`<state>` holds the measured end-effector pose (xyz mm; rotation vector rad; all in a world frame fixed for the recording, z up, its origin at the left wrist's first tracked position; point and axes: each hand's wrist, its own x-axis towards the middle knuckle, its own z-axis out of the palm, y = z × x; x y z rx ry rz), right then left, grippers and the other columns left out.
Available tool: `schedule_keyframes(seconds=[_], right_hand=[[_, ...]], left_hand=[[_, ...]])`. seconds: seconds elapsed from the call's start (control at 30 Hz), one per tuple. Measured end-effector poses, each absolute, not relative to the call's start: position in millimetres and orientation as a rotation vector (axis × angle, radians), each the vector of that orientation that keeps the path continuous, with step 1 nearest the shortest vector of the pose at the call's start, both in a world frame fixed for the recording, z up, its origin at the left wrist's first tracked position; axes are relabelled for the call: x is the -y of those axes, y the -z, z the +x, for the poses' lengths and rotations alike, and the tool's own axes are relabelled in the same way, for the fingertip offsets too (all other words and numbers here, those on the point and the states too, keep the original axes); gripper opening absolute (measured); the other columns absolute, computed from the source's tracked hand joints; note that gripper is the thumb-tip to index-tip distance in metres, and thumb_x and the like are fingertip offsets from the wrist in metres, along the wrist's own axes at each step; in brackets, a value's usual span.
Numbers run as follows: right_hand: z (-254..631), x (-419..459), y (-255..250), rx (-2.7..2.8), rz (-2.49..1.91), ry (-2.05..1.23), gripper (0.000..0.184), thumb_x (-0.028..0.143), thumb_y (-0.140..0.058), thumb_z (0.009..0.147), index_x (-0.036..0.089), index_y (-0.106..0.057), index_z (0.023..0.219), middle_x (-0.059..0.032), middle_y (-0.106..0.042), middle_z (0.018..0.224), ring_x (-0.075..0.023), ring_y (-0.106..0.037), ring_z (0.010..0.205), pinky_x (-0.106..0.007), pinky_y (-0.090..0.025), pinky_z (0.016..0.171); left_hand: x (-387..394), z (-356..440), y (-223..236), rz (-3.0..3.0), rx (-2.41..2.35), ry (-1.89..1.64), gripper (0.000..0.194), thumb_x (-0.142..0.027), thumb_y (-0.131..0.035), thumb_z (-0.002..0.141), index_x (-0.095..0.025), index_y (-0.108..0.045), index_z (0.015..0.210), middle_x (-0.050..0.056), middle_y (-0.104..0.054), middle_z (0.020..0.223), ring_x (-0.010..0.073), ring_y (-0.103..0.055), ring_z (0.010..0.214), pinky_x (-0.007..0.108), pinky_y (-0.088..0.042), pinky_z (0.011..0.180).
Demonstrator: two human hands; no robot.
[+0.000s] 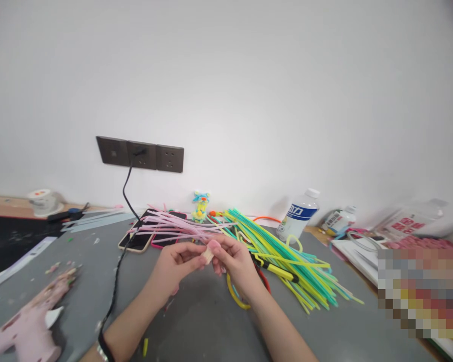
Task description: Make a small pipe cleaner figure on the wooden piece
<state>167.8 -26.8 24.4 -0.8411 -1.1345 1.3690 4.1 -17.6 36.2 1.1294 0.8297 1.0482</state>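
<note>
Both hands meet above the middle of the grey table [204, 322]. The fingertips of my left hand [177, 264] pinch one side of a small pale pink and cream piece [209, 254]. From the other side my right hand [234, 259] grips the same piece, and my fingers hide part of it. What it is made of I cannot tell. Just behind the hands lie long thin pink sticks [173, 223]. To the right spreads a bundle of green and yellow sticks [287, 256], with a yellow and black utility knife [277, 269] among them.
A pink glue gun [33, 322] lies front left. Phones [138, 242] rest under the pink sticks, and a black cable [117, 271] runs down from the wall socket [141, 155]. A bottle [298, 216] and a small colourful figure [201, 206] stand by the wall.
</note>
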Motion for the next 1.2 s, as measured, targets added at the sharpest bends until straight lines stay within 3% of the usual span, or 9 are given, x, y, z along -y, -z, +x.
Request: schedule_keyframes(seconds=[0.17,0.33,0.47,0.63,0.9,1.03,1.2], right_hand=[[170.6,24.7,-22.7,1.179,-0.865,-1.341,0.035,0.048,-0.075,0.077,0.014,-0.067,0.08,0.0018,-0.061,0.053,-0.0051,-0.047,0.036,-0.015,-0.035,0.036],[178.5,25.5,-23.9,1.264,-0.888,-1.362,0.036,0.049,-0.072,0.079,0.013,-0.067,0.079,0.0033,-0.058,0.048,-0.0046,-0.045,0.033,-0.015,-0.029,0.035],[182.6,24.9,-25.3,1.292,-0.885,-1.355,0.035,0.047,-0.072,0.079,0.013,-0.068,0.081,0.0028,-0.059,0.049,-0.0048,-0.046,0.034,-0.015,-0.03,0.036],[183.6,26.1,-26.5,1.184,-0.803,-1.408,0.04,0.051,-0.077,0.073,0.014,-0.069,0.082,0.003,-0.058,0.046,-0.0059,-0.046,0.032,-0.016,-0.035,0.034],[190.9,33.7,-29.2,1.151,-0.681,-1.6,0.053,0.061,-0.083,0.057,0.013,-0.071,0.076,0.0034,-0.056,0.043,-0.0037,-0.041,0.026,-0.012,-0.029,0.026],[194.5,31.9,-25.8,1.179,-0.702,-1.629,0.049,0.055,-0.085,0.058,0.012,-0.072,0.077,-0.0003,-0.063,0.05,-0.0048,-0.046,0.028,-0.012,-0.033,0.027],[193.9,27.3,-21.6,1.25,-0.729,-1.597,0.036,0.041,-0.083,0.068,0.013,-0.075,0.089,-0.0003,-0.067,0.055,-0.0071,-0.053,0.035,-0.016,-0.044,0.035]], left_hand=[[18.2,6.7,-33.5,0.98,-0.81,-1.01,0.038,-0.042,-0.091,0.049,-0.016,-0.08,0.076,0.006,-0.076,0.071,0.0125,-0.064,0.06,0.022,-0.053,0.061],[19.8,4.8,-33.8,0.973,-0.748,-0.948,0.035,-0.047,-0.085,0.061,-0.015,-0.076,0.071,0.005,-0.073,0.072,0.0126,-0.065,0.064,0.021,-0.054,0.063],[20.8,5.8,-30.7,0.967,-0.718,-0.901,0.036,-0.048,-0.081,0.068,-0.015,-0.072,0.078,0.004,-0.071,0.074,0.0133,-0.064,0.066,0.024,-0.055,0.065],[19.8,7.4,-29.2,0.926,-0.733,-0.919,0.046,-0.057,-0.077,0.068,-0.013,-0.07,0.081,0.006,-0.072,0.073,0.0144,-0.065,0.066,0.025,-0.053,0.066],[21.3,6.5,-32.3,0.956,-0.797,-0.912,0.05,-0.061,-0.076,0.065,-0.014,-0.07,0.078,0.007,-0.073,0.073,0.0155,-0.065,0.069,0.026,-0.051,0.07],[22.6,6.2,-31.7,0.987,-0.751,-0.908,0.047,-0.06,-0.075,0.068,-0.014,-0.071,0.079,0.006,-0.072,0.072,0.0158,-0.064,0.069,0.026,-0.05,0.07],[27.7,7.1,-36.8,1.049,-0.583,-0.77,0.04,-0.053,-0.068,0.081,-0.013,-0.071,0.082,0.009,-0.072,0.08,0.0154,-0.064,0.073,0.026,-0.05,0.071]])
